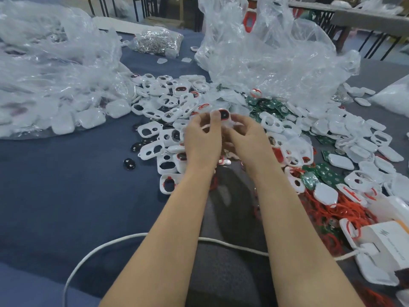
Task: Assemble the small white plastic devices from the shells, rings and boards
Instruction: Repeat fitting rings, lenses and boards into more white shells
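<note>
One large bag [44, 69] of white shells [64, 124] — small bag [172, 52] of rings [152, 41]

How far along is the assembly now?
Seemingly done: closed white plastic devices fill the clear bag at left. In hand: left hand and right hand hold a white plastic shell with a red-ringed window. Remaining: heaps of loose white shells, green circuit boards, red rings.

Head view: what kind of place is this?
Probably a small assembly workshop. White shells and green boards lie heaped on the table, big plastic bags of parts sit around them, and more work tables show at the back.
</note>
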